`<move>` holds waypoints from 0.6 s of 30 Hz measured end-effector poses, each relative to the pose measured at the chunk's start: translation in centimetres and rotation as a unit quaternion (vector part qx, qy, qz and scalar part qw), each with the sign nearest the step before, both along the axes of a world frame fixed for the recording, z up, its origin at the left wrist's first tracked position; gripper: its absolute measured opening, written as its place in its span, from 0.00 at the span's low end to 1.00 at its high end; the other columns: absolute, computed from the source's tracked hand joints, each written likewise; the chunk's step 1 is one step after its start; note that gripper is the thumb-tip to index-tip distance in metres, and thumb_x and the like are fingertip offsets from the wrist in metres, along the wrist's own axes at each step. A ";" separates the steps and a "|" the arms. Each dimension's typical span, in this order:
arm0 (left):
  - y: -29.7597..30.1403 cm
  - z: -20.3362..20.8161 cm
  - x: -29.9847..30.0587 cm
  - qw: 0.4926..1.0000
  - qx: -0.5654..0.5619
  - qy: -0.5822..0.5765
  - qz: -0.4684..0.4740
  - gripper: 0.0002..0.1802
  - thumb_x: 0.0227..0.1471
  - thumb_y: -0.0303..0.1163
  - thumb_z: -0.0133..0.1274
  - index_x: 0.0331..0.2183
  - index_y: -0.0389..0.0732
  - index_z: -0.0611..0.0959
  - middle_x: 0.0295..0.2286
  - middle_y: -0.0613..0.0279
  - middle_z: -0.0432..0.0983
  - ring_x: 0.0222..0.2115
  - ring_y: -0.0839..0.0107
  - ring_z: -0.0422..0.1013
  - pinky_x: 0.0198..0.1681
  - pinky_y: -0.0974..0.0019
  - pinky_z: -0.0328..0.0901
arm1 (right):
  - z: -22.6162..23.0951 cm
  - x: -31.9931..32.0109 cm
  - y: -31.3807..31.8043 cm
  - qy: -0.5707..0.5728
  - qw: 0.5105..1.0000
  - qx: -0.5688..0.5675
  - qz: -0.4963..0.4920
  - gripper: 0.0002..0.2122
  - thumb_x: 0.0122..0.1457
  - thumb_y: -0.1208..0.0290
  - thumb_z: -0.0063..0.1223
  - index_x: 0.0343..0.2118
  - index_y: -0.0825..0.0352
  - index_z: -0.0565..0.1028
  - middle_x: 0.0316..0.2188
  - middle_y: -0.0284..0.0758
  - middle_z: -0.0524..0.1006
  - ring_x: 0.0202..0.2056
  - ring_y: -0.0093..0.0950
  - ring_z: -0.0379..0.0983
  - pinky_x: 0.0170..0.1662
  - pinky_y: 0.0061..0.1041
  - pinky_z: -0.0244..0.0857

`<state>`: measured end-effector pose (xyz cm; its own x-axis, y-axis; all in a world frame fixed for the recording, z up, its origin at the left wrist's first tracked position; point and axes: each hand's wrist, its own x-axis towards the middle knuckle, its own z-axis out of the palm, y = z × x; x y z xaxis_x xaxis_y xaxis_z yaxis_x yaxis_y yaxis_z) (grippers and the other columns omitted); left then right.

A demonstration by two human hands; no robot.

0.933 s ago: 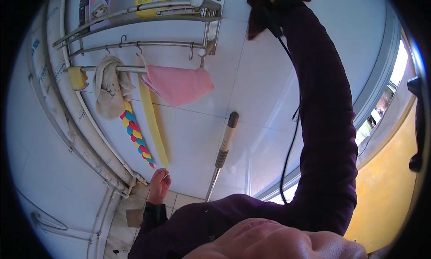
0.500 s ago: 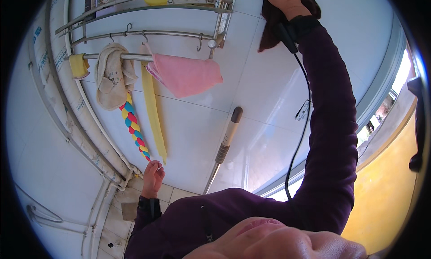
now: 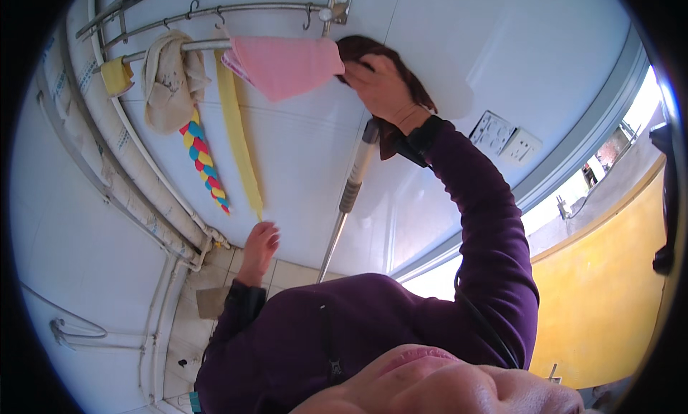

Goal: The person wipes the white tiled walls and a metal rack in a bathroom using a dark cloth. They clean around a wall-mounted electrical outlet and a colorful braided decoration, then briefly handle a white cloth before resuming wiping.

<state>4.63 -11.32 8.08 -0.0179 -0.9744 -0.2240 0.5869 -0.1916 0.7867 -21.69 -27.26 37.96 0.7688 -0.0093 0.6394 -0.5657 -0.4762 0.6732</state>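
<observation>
My right hand is raised to the white tiled wall, gripping a dark brown cloth that lies against the tiles. The cloth's upper left part is beside a pink towel hanging on a metal bar; my fingertips are close to the towel's right edge. Lower down, my left hand is raised just below the bottom end of a hanging yellow strip. Its fingers are bent and smeared by motion, and whether they touch the strip cannot be made out.
A metal rack with hooks is fixed above the towels. On its bar hang a beige cloth, a braided colourful strip and a small yellow cloth. A pole leans below my right hand. Wall sockets and pipes flank the wall.
My right hand has brought the brown cloth down and left along the wall, from the upper right to beside the pink towel. The rack and hangings now appear higher in view. More of the sockets shows.
</observation>
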 end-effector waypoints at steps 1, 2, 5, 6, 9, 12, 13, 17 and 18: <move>-0.5 0.1 -1.7 0.992 -0.021 -0.122 -0.022 0.11 0.49 0.30 0.52 0.38 0.45 0.73 0.28 0.70 0.69 0.27 0.82 0.65 0.29 0.78 0.59 | -1.5 -0.1 -0.1 0.032 0.999 0.008 0.019 0.14 0.43 0.73 0.47 0.36 0.62 0.75 0.41 0.24 0.70 0.43 0.28 0.61 0.46 0.28 0.58; -1.5 0.4 -3.2 0.979 -0.101 -0.164 -0.069 0.18 0.48 0.32 0.54 0.42 0.42 0.72 0.31 0.66 0.69 0.30 0.78 0.66 0.34 0.74 0.62 | -2.9 -0.1 -0.4 0.037 0.997 0.015 0.065 0.14 0.43 0.73 0.47 0.36 0.61 0.75 0.41 0.23 0.70 0.42 0.27 0.62 0.46 0.27 0.58; -5.2 2.1 -8.8 0.820 -0.337 -0.462 0.026 0.29 0.44 0.38 0.58 0.47 0.38 0.68 0.39 0.54 0.67 0.40 0.64 0.66 0.42 0.64 0.64 | -3.8 -0.8 -1.0 0.069 0.993 0.087 0.041 0.12 0.44 0.73 0.47 0.34 0.60 0.74 0.39 0.23 0.71 0.41 0.26 0.63 0.45 0.26 0.59; -6.4 2.9 -10.4 0.774 -0.392 -0.494 0.049 0.31 0.42 0.39 0.59 0.47 0.38 0.69 0.39 0.52 0.67 0.41 0.62 0.66 0.41 0.62 0.64 | -2.8 -1.3 -0.8 0.100 0.992 0.059 0.045 0.10 0.44 0.72 0.47 0.32 0.59 0.73 0.38 0.23 0.70 0.39 0.25 0.63 0.43 0.25 0.60; -8.9 5.1 -13.7 0.707 -0.372 -0.601 0.022 0.25 0.41 0.38 0.59 0.41 0.37 0.71 0.35 0.55 0.70 0.36 0.63 0.68 0.39 0.65 0.65 | 3.5 -3.4 1.8 0.058 0.997 -0.005 0.050 0.11 0.44 0.73 0.46 0.34 0.59 0.72 0.38 0.30 0.70 0.38 0.29 0.66 0.43 0.28 0.62; -9.6 5.7 -15.1 0.777 -0.317 -0.543 -0.028 0.21 0.42 0.36 0.58 0.35 0.36 0.70 0.28 0.59 0.73 0.31 0.65 0.70 0.37 0.65 0.65 | 11.4 -5.8 5.1 -0.330 0.921 0.196 0.071 0.15 0.44 0.77 0.46 0.39 0.67 0.73 0.42 0.41 0.71 0.45 0.40 0.64 0.46 0.36 0.60; -9.6 5.7 -15.0 0.783 -0.339 -0.522 -0.014 0.20 0.42 0.35 0.58 0.35 0.36 0.70 0.28 0.59 0.73 0.31 0.65 0.70 0.37 0.65 0.65 | 13.3 -6.6 5.8 -0.185 0.980 -0.064 -0.037 0.14 0.45 0.77 0.46 0.39 0.67 0.72 0.46 0.44 0.68 0.46 0.46 0.63 0.46 0.36 0.61; -8.0 4.7 -12.4 0.816 -0.322 -0.480 -0.006 0.17 0.43 0.31 0.56 0.35 0.35 0.69 0.29 0.59 0.72 0.32 0.68 0.71 0.37 0.67 0.64 | 11.4 -6.0 4.8 -0.162 0.972 -0.108 -0.128 0.23 0.42 0.74 0.51 0.46 0.69 0.67 0.53 0.43 0.60 0.49 0.46 0.58 0.51 0.41 0.53; -7.3 4.5 -11.1 0.824 -0.323 -0.466 -0.003 0.17 0.43 0.30 0.55 0.35 0.35 0.69 0.29 0.59 0.72 0.32 0.69 0.71 0.37 0.67 0.64 | 9.2 -5.4 4.1 -0.119 0.982 -0.055 -0.139 0.25 0.42 0.70 0.52 0.47 0.69 0.67 0.56 0.42 0.57 0.51 0.44 0.56 0.52 0.40 0.51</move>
<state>-6.49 -18.61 12.59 -0.1366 -0.8958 0.4229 -0.3289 0.4437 0.8336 -27.12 -23.17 47.20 0.5749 -0.1188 0.8095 -0.8112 -0.2123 0.5449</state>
